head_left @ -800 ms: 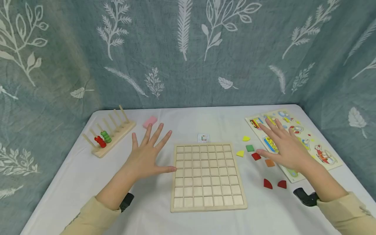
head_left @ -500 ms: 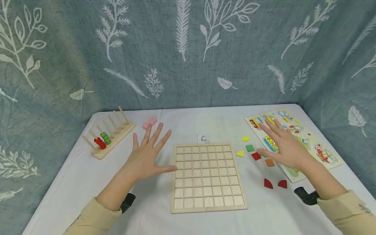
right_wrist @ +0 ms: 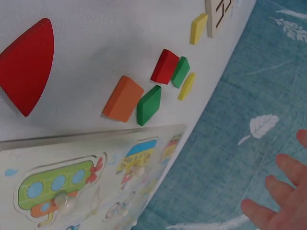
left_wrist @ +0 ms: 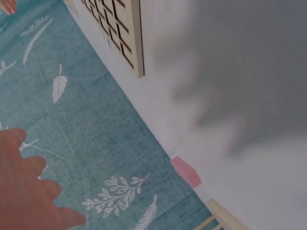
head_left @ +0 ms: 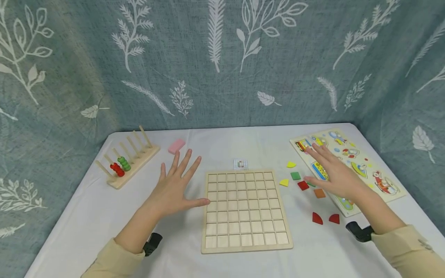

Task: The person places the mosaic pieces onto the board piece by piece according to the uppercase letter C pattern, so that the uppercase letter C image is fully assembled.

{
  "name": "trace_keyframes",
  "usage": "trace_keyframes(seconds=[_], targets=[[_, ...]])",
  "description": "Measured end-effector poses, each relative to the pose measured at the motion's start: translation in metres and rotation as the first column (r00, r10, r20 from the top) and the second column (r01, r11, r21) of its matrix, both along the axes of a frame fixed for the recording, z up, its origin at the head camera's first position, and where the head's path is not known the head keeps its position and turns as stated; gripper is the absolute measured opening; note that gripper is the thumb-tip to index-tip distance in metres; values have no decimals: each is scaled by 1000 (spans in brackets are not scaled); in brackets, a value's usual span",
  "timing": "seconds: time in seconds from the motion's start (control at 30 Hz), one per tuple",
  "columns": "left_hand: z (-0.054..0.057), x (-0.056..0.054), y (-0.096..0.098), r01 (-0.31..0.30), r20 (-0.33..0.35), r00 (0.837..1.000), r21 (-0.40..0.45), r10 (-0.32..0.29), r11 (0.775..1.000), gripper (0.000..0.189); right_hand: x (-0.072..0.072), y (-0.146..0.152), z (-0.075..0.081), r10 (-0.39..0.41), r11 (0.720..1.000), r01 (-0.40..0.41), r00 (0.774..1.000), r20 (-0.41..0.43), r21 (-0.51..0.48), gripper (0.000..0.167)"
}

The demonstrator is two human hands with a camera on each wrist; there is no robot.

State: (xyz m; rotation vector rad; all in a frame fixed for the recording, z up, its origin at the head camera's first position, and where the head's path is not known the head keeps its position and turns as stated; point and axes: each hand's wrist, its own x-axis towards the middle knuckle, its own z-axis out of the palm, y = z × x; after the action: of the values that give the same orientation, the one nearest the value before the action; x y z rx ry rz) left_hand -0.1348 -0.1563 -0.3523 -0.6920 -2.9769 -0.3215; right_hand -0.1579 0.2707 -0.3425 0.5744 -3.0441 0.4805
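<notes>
Pink block (head_left: 176,146), bead rack (head_left: 135,166), leaf-patterned curtain (head_left: 215,98)

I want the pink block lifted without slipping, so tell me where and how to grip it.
Pinch the pink block midway along its two long sides, coming from above with the left hand, the nearer of the hands. It lies flat and looks longer than wide, so the narrower span should suit finger and thumb; nothing touches it, and the peg rack stands apart.

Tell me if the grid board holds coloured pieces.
Empty of them: every cell of the board shows only pale wood; coloured pieces lie outside it.
</notes>
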Motion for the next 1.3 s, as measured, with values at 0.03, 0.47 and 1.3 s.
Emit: trace_keyframes(seconds=[0.03,0.47,1.3], targets=[[-1,0,0,1,6,1000,9,-1,1000,107,-1,0,-1,3,1000,-3,1000,7,-7,83],[-16,8,2,10,85,996,121,-20,993,110,-11,-8,-22,53,995,-51,998,24,-83,75],[-37,25,9,8,271,959,272,-85,962,129,-21,-27,-50,95,991,-92,995,35,-94,65]])
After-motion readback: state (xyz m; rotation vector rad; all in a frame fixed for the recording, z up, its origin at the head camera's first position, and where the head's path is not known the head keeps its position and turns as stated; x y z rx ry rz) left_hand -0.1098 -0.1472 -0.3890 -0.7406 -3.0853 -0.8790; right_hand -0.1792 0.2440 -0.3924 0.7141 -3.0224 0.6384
